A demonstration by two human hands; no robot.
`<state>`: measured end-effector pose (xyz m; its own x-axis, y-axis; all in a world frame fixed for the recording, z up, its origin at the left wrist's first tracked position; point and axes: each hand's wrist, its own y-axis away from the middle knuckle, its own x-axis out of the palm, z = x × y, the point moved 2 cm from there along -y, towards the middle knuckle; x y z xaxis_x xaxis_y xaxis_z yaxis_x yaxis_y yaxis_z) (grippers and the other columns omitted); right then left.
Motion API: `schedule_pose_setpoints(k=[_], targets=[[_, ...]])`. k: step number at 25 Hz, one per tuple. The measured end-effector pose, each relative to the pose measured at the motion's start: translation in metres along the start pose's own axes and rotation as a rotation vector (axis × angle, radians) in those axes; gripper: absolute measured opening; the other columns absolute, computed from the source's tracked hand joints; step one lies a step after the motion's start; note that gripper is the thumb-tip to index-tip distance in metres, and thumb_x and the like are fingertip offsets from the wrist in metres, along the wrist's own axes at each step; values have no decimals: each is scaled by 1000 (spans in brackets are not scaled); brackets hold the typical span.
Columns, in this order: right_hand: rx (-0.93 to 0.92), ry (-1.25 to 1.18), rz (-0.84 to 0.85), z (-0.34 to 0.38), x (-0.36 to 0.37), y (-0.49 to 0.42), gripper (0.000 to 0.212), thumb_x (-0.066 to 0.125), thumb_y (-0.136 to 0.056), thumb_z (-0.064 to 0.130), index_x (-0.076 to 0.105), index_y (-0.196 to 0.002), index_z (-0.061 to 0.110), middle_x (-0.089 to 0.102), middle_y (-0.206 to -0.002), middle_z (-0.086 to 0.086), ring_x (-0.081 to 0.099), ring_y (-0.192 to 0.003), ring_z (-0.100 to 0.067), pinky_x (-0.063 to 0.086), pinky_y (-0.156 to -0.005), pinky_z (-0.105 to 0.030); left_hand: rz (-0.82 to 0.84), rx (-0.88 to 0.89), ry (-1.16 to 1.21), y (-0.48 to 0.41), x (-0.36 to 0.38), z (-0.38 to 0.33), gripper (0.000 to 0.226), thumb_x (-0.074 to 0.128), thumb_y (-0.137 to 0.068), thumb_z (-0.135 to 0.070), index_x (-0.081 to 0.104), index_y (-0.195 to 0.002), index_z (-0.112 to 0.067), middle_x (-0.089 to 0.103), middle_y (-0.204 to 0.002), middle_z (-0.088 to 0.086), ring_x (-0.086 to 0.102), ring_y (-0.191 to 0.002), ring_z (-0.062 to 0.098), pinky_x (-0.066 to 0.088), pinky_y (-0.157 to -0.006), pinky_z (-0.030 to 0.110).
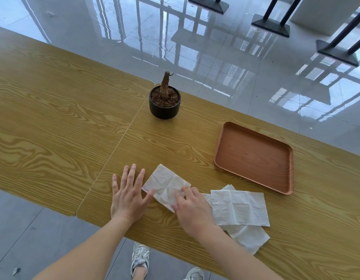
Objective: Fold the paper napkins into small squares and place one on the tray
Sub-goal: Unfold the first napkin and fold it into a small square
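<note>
A white paper napkin (pixel 165 183), folded to a rectangle, lies on the wooden table (pixel 74 128) near its front edge. My left hand (pixel 128 196) lies flat with spread fingers just left of it, the thumb touching its left corner. My right hand (pixel 192 209) rests on the napkin's right end, fingers bent down onto the paper. Under and right of that hand lie more unfolded napkins (pixel 240 209), overlapping in a loose pile. The brown tray (pixel 254 156) sits to the upper right with nothing on it.
A small black pot with a bare brown stem (pixel 165 102) stands behind the napkin, near the table's far edge. A seam runs between two tabletops left of my hands. Black table bases (pixel 271 27) stand on the glossy floor beyond.
</note>
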<state>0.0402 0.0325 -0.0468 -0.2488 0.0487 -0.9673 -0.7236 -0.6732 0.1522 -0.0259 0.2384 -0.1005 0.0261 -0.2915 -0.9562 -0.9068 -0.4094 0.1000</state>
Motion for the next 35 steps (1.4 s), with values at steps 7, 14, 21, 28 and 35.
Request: schedule_pose_setpoints(k=[7, 14, 21, 28, 35], targets=[[-88, -36, 26, -25, -2, -5, 47, 55, -93, -2, 57, -137, 16, 47, -151, -7, 38, -144, -31, 35, -115, -46, -7, 25, 114, 36, -8, -26, 97, 37, -83, -82, 27, -154, -16, 30, -161, 12, 15, -153, 28, 11, -124, 56], [-66, -16, 9, -14, 8, 20, 29, 61, -93, 24, 62, -122, 18, 60, -118, -2, 54, -105, -25, 52, -90, -41, 32, -128, 83, 32, -6, -42, 102, 49, -83, -75, 16, -156, -11, 21, -163, 13, 6, -154, 30, 7, -124, 55], [-86, -10, -93, -31, 0, 15, 15, 68, -90, 23, 71, -104, 20, 67, -114, 3, 62, -103, -25, 53, -87, -39, 81, -124, 59, 27, -12, -32, 92, 45, -85, -76, 27, -155, -20, 15, -165, 8, -1, -154, 26, 3, -124, 56], [28, -166, -98, -41, -18, -26, 12, 64, -94, 21, 74, -100, 17, 69, -98, 4, 58, -90, -22, 51, -78, -37, -3, -120, 65, 8, -21, -42, 73, 58, -83, -65, 51, -139, -19, 46, -143, 8, 34, -141, 27, 20, -121, 53], [104, -193, 75, -45, -31, -97, 30, 58, -98, 33, 61, -122, 14, 61, -114, -4, 55, -108, -26, 51, -88, -42, 30, -162, -43, -24, -29, -44, 72, 63, -73, -76, 57, -125, -26, 49, -113, -2, 46, -108, 21, 38, -94, 39]])
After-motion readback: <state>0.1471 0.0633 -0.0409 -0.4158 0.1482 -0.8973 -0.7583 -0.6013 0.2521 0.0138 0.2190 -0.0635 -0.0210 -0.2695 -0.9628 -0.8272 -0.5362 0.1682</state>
